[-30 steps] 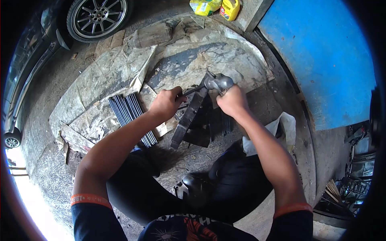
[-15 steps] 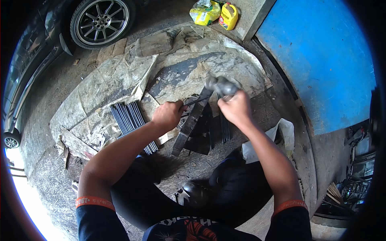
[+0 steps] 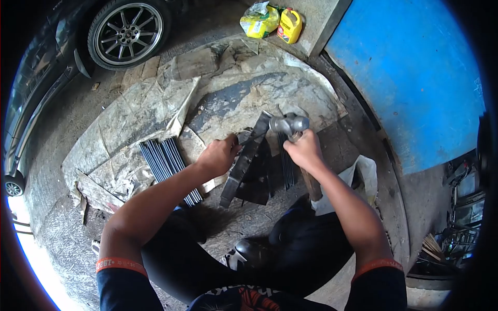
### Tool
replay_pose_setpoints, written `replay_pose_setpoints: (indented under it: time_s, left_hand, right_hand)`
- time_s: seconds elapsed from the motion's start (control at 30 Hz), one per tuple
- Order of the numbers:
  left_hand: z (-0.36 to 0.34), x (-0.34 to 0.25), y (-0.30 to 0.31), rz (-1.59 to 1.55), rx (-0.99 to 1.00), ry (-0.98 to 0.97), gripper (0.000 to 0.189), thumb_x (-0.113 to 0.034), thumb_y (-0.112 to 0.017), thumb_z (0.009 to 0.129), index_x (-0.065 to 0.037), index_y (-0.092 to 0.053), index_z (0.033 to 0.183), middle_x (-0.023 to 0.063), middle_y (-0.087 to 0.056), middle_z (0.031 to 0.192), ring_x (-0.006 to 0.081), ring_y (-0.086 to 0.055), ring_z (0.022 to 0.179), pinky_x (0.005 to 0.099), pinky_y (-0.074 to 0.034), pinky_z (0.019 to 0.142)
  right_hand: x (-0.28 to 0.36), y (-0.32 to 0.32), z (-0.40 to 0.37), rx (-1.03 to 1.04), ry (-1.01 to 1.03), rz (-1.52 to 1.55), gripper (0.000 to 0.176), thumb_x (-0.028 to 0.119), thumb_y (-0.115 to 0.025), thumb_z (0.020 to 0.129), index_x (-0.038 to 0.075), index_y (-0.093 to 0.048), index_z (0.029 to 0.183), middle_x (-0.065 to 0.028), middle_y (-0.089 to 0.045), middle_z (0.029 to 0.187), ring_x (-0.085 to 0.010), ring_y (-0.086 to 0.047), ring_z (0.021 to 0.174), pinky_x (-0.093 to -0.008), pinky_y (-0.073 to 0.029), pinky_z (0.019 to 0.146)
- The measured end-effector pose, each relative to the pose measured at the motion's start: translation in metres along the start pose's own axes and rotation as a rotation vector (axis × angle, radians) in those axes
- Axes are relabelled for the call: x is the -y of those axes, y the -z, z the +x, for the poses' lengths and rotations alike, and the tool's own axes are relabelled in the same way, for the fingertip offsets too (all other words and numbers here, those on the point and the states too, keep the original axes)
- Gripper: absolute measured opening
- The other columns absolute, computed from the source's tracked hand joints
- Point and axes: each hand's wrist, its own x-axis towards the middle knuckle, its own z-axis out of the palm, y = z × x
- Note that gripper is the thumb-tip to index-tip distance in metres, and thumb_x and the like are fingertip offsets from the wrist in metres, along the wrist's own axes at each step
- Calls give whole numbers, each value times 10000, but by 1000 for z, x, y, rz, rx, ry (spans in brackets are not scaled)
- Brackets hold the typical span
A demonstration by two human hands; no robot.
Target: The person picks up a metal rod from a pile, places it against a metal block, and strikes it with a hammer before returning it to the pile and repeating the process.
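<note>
My right hand (image 3: 303, 150) grips a hammer by its wooden handle; the steel hammer head (image 3: 289, 125) sits just above my fist, next to the top end of a long dark metal bar (image 3: 244, 160). The bar leans diagonally over dark metal plates (image 3: 259, 179) on the ground. My left hand (image 3: 220, 154) is closed around a thin dark rod (image 3: 248, 138) that points at the upper part of the bar. Both forearms reach forward from my crouched body, and my dark-trousered knees show below.
A bundle of thin dark rods (image 3: 168, 160) lies left of my left hand on worn cardboard sheets (image 3: 140, 111). A car wheel (image 3: 128, 27) is at the top left, a yellow jug (image 3: 289, 25) and a bag at the top, a blue panel (image 3: 410, 78) to the right, and a white cloth (image 3: 363, 168) by my right arm.
The hammer rose away from the bar half a second ago and has come back down beside its top end. My left hand stayed closed on the rod, shifting only slightly.
</note>
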Motion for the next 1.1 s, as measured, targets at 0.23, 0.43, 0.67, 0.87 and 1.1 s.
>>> replay_pose_setpoints:
  time_s: [0.23, 0.43, 0.67, 0.87, 1.1]
  left_hand:
    - [2, -1, 7, -2, 94, 170, 256, -280, -474, 960, -35, -522, 1015, 247, -614, 786, 448, -592, 827, 520, -450, 721]
    - [4, 2, 4, -19, 51, 168, 310, -302, -461, 963, -17, -583, 944, 231, -621, 802, 431, -595, 839, 494, -456, 732]
    - [12, 4, -2, -99, 47, 178, 329, -299, -487, 954, 7, -606, 924, 242, -618, 807, 419, -596, 825, 456, -459, 727]
    - [13, -4, 11, -75, 99, 171, 356, -324, -477, 956, 4, -615, 964, 228, -636, 859, 389, -617, 870, 444, -463, 768]
    - [12, -10, 15, -47, 151, 195, 405, -365, -443, 966, -3, -622, 993, 228, -641, 883, 394, -612, 895, 450, -458, 795]
  right_hand:
    - [5, -8, 4, 33, 105, -133, 262, 137, -707, 691, 39, -662, 930, -187, -678, 833, -337, -672, 780, -388, -525, 694]
    - [37, 19, -2, -214, 344, 352, 197, 39, -685, 720, 3, -639, 908, -84, -677, 777, -165, -659, 715, -312, -514, 647]
    - [-13, -21, 13, 39, 266, -135, 186, 92, -635, 712, 18, -629, 882, -194, -658, 791, -334, -660, 742, -389, -514, 665]
    - [4, 1, 3, -8, 210, 64, 209, 108, -643, 703, 35, -637, 899, -198, -661, 798, -369, -653, 800, -428, -511, 685]
    - [13, -9, 1, -14, 222, 2, 267, 127, -679, 697, 66, -664, 957, -173, -675, 818, -345, -661, 802, -407, -522, 709]
